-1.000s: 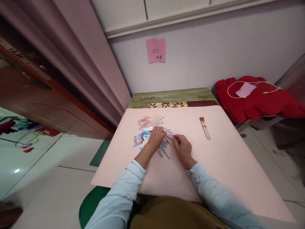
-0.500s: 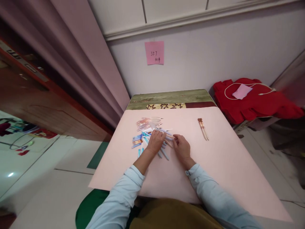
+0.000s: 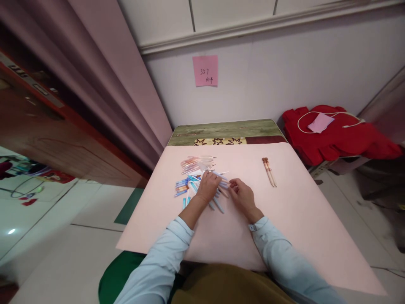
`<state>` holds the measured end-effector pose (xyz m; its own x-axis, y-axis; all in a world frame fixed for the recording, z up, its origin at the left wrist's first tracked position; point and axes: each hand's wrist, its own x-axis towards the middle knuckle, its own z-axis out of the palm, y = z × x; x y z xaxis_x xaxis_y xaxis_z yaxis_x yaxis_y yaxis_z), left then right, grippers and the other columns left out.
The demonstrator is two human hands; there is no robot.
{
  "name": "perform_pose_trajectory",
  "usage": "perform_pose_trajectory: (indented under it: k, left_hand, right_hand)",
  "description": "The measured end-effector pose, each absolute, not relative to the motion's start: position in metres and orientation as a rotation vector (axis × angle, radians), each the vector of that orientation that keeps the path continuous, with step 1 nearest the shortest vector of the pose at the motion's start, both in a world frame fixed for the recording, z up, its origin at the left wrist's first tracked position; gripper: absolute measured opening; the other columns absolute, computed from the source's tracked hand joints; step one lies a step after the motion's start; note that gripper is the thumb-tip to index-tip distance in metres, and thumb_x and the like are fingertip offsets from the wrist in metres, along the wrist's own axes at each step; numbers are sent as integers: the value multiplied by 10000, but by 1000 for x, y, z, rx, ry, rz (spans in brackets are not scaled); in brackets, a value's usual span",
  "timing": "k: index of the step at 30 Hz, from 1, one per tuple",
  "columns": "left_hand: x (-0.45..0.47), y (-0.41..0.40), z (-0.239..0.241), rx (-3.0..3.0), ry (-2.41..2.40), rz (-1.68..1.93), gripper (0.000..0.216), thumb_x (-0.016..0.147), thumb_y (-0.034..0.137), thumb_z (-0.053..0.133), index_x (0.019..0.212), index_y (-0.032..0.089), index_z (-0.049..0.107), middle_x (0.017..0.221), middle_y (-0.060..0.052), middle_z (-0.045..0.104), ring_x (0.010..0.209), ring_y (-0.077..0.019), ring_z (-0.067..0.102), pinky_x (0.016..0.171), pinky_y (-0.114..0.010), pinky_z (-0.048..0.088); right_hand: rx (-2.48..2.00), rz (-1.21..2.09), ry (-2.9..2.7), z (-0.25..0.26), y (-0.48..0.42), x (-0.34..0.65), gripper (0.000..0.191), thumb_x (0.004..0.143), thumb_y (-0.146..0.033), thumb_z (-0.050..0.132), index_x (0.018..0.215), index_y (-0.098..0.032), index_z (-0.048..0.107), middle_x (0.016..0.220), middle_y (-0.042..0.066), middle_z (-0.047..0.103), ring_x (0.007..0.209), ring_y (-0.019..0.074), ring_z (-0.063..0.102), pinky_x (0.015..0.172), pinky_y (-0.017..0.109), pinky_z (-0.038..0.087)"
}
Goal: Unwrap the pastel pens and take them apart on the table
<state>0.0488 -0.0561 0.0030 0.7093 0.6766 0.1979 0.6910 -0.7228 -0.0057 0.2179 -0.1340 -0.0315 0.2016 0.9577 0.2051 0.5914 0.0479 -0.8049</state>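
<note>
A loose pile of slim pens [image 3: 217,203] in blue, white and beige lies on the pink-white table cover [image 3: 247,249]. My left hand [image 3: 209,185] is over the middle of the pile, its fingers curled down on the pens and hiding some of them. At the pile's right edge, my right hand [image 3: 242,196] has thumb and forefinger closed at the end of a pale pen. Just left of my left hand are several blue and orange pens [image 3: 181,185] side by side. Behind them lies a bundle of clear and pinkish pens [image 3: 190,164].
Two beige pens with brown tops [image 3: 268,172] lie together on the right of the table. The patterned green board [image 3: 253,127] shows at the back edge. Red cloth [image 3: 341,141] with a white cable is beyond the right corner. A wooden door [image 3: 63,135] stands at left.
My right hand has shifted very slightly, its fingers still at the pens' right ends. My left hand stays over the pile. The pens look almost the same.
</note>
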Motion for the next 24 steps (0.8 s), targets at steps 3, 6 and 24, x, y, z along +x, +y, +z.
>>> perform_pose_trajectory:
  k: [3, 6, 24]
  left_hand:
    - [45, -61, 7, -2860, -1200, -374, 219, 872, 81, 479, 919, 209, 650, 880, -67, 659, 932, -227, 560, 933, -409, 375]
    - [31, -71, 13, -2780, -1405, -658, 293, 882, 88, 454, 1066, 223, 638, 1016, -63, 679, 1000, -219, 563, 937, -391, 386]
    - [-74, -180, -5, -2359, -2204, -1176, 618, 804, 415, 658, 1328, 176, 433, 1142, -112, 535, 855, -195, 587, 800, -380, 531]
  right_hand:
    - [-1626, 527, -1403, -33, -132, 218, 260, 851, -329, 516, 1052, -215, 633, 909, 36, 711, 720, 170, 628, 680, 294, 473]
    - [-1598, 515, -1290, -35, -131, 221, 296, 900, -349, 447, 1057, -193, 645, 922, 58, 710, 731, 174, 622, 678, 292, 471]
    - [-1659, 149, -1914, -26, -150, 211, 139, 849, -359, 605, 906, -253, 674, 912, -5, 701, 686, 129, 614, 557, 241, 324]
